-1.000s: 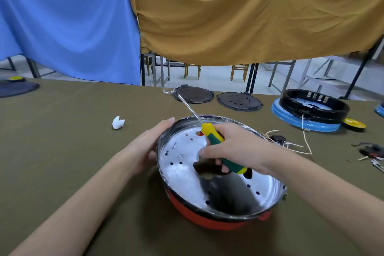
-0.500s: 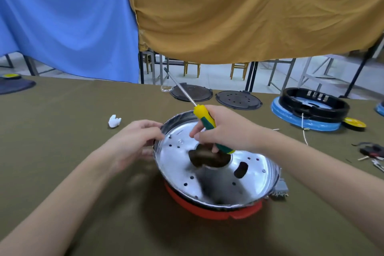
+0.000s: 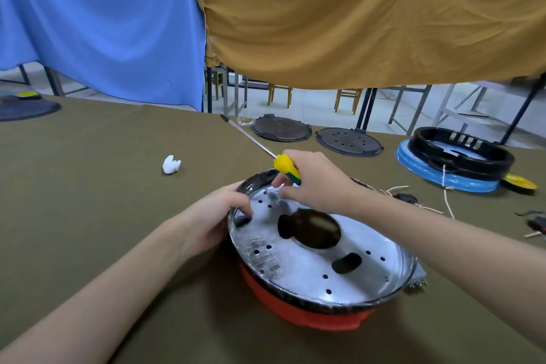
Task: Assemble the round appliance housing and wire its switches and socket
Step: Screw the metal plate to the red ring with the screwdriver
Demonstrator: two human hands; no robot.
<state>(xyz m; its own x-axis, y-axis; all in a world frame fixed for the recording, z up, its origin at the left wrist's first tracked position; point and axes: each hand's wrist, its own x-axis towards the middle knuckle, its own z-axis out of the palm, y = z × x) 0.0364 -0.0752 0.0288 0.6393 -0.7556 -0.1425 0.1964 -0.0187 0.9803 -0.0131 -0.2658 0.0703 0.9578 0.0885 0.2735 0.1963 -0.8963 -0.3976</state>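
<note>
Things on the table, counted

Two hands [image 3: 212, 216] [image 3: 313, 183], one screwdriver [image 3: 285, 167], one silver pan [image 3: 310, 269], two black lids [image 3: 280, 128] [image 3: 348, 142], one white lump [image 3: 170, 164].

A round red housing [image 3: 307, 315] with a perforated silver metal plate [image 3: 298, 263] on top sits tilted on the table.

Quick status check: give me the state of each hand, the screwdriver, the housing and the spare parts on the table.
Left hand: grips the housing rim.
Right hand: holds the screwdriver, fingertips down at the plate.
Screwdriver: shaft pointing up and away, tip off the work.
Housing: tilted on the table, metal plate up, red shell beneath.
Two black discs: lying flat, untouched.
Black ring: stacked on a blue base.
Wires: loose on the table.
</note>
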